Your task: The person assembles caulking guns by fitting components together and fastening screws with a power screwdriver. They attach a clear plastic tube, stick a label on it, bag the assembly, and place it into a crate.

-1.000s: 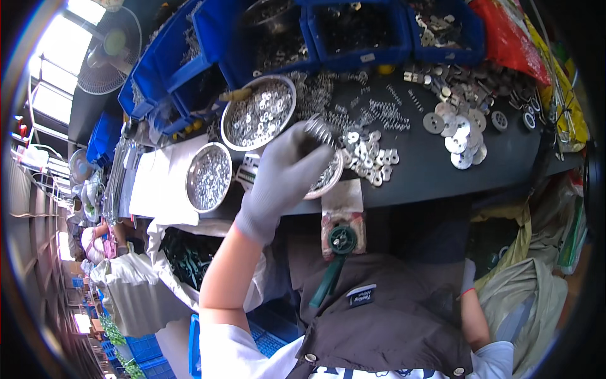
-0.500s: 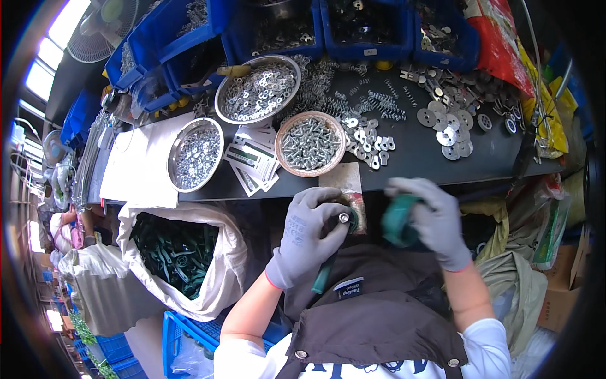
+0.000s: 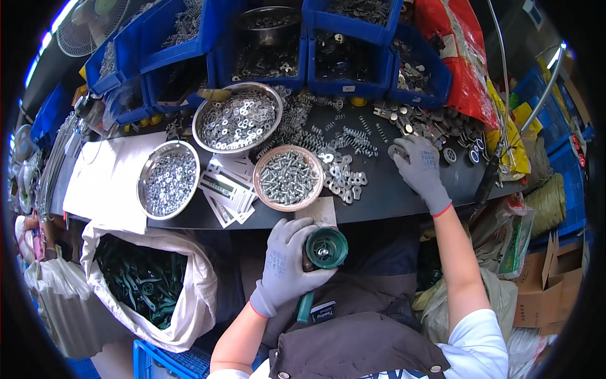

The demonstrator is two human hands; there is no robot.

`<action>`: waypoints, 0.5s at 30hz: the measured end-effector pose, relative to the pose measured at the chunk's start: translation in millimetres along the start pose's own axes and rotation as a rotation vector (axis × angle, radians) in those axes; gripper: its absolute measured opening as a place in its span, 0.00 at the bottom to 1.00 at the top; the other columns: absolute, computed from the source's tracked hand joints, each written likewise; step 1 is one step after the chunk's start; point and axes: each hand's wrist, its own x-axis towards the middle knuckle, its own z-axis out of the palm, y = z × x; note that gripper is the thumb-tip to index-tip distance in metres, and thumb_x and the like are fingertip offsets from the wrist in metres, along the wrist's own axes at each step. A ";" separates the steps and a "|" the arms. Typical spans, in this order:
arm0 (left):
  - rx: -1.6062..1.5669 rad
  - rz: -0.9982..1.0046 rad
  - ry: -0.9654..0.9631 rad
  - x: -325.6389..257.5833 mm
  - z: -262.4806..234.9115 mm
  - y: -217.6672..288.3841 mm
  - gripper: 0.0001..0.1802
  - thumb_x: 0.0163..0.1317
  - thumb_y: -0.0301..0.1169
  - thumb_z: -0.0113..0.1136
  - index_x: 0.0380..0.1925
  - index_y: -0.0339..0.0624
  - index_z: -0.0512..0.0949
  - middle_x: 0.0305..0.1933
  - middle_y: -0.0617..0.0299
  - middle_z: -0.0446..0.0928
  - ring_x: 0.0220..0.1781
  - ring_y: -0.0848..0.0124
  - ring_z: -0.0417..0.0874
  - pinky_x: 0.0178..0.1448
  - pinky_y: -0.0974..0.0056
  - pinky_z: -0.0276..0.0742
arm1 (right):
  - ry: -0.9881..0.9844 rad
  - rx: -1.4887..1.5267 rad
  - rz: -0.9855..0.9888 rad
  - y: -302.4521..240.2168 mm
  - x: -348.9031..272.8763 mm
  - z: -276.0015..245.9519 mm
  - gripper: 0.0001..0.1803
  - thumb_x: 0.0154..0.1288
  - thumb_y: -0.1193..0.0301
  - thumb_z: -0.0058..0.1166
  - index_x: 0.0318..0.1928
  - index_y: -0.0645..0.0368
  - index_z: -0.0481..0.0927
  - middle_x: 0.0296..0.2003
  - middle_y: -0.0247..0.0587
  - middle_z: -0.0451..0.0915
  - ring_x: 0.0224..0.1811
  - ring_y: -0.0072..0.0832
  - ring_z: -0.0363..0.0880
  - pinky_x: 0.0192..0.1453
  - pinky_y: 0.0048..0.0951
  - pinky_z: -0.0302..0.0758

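My left hand (image 3: 287, 262), in a grey glove, is closed round a green tool part with a handle (image 3: 305, 307) pointing down. On top of it sits a round green cup (image 3: 326, 247), open side up, with a small metal fitting in its middle. My right hand (image 3: 420, 165), gloved too, reaches across the bench onto the spot where large flat metal discs lay, covering most of them. Its fingers are bent together; what is between them, if anything, is hidden. Metal pieces (image 3: 435, 126) lie just beyond it.
On the black bench stand bowls of screws (image 3: 289, 205), nuts (image 3: 168, 180) and washers (image 3: 238, 148). Loose springs (image 3: 356, 140) and plates (image 3: 344, 180) lie beside them. Blue bins (image 3: 350, 79) line the back. A white sack (image 3: 199, 303) of green parts stands at left.
The green cup, held in my right hand before, now sits on the part in my left hand. My right hand has moved forward onto the discs. The view has shifted.
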 end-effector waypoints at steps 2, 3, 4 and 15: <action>-0.029 0.010 0.012 0.3 -1.0 0.5 0.45 0.35 0.44 0.80 0.56 0.37 0.75 0.57 0.47 0.77 0.61 0.45 0.75 0.69 0.48 0.67 | -0.024 -0.219 0.020 33.9 -2.0 15.3 0.20 0.56 0.60 0.66 0.49 0.52 0.84 0.56 0.43 0.79 0.61 0.45 0.73 0.65 0.49 0.68; -0.040 0.010 0.019 0.5 -1.3 0.9 0.46 0.35 0.44 0.80 0.57 0.37 0.75 0.57 0.47 0.77 0.61 0.45 0.75 0.69 0.47 0.67 | -0.088 -0.206 0.056 44.8 -1.1 19.5 0.22 0.55 0.60 0.67 0.50 0.52 0.84 0.57 0.43 0.78 0.63 0.45 0.71 0.66 0.51 0.67; -0.042 -0.059 -0.003 0.2 -1.6 1.9 0.51 0.34 0.45 0.81 0.61 0.36 0.72 0.58 0.48 0.76 0.61 0.45 0.75 0.69 0.47 0.66 | -0.117 -0.185 0.065 49.4 -1.5 22.0 0.23 0.54 0.60 0.68 0.50 0.51 0.83 0.59 0.42 0.76 0.64 0.46 0.70 0.67 0.52 0.66; -0.066 -0.038 -0.029 5.2 -2.1 -2.4 0.43 0.34 0.45 0.81 0.55 0.43 0.78 0.57 0.51 0.77 0.61 0.50 0.76 0.70 0.47 0.66 | -0.193 0.516 -0.479 -123.2 -51.9 -48.8 0.10 0.53 0.73 0.66 0.37 0.49 0.84 0.40 0.30 0.85 0.46 0.36 0.82 0.53 0.39 0.74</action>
